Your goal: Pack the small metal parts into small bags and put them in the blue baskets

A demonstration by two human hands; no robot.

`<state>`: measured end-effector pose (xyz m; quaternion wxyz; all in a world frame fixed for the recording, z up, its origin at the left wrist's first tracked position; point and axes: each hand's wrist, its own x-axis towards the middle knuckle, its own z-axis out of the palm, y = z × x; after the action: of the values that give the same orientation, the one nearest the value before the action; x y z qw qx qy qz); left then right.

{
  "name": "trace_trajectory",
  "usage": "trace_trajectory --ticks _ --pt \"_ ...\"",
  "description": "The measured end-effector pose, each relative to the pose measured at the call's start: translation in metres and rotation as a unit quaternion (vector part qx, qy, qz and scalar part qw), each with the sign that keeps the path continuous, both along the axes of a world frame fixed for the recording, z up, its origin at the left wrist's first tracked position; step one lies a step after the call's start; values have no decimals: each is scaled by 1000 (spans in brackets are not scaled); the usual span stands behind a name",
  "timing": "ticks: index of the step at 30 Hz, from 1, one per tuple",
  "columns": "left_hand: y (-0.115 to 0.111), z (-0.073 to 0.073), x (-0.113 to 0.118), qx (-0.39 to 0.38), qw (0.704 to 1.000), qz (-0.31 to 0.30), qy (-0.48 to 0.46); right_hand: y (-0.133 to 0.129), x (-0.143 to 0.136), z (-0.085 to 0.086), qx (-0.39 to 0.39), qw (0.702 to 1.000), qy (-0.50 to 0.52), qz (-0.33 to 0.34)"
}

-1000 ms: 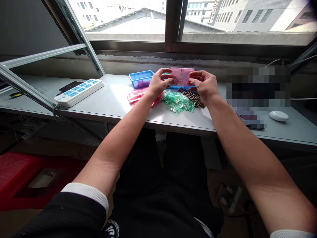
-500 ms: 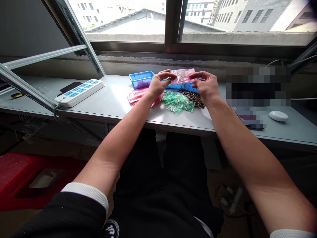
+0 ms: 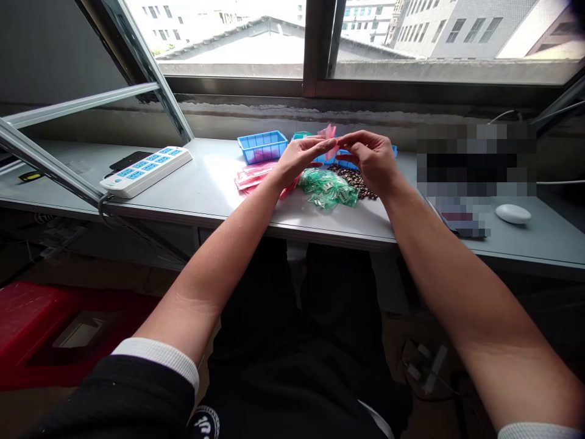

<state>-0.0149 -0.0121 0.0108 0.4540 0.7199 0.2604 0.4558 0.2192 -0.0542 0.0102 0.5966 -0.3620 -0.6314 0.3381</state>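
Observation:
A small pink plastic bag (image 3: 329, 134) is held up between my two hands, crumpled and partly hidden by the fingers. My left hand (image 3: 301, 157) pinches its left side, and my right hand (image 3: 372, 160) grips its right edge with the fingertips. Below the hands lies a pile of green packets (image 3: 329, 189). Small dark brown pieces (image 3: 356, 178) are heaped to the right of it. Flat pink bags (image 3: 256, 175) are stacked beside my left wrist. Behind them stands a blue basket (image 3: 262, 146) with something purple-pink inside; more blue baskets are partly covered by my hands.
A white power strip (image 3: 146, 172) lies on the left of the table (image 3: 205, 183), near a metal frame (image 3: 155, 73). At the right are a white mouse (image 3: 513, 213) and a blurred-out area. A window is behind.
Both hands have come closer together. The pink bag, earlier stretched flat between them, is now bunched and more upright at the fingertips.

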Motion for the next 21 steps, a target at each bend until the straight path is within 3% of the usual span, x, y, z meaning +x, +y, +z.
trace_trajectory --ticks 7,15,21 --pt "3 -5 5 -55 998 5 -9 -4 -3 1 -22 1000 9 8" --pt "27 -14 11 -117 990 9 -80 6 0 5 -44 989 -22 -138" --pt "29 -13 10 -159 981 10 -110 12 4 0 -83 990 -10 -112"
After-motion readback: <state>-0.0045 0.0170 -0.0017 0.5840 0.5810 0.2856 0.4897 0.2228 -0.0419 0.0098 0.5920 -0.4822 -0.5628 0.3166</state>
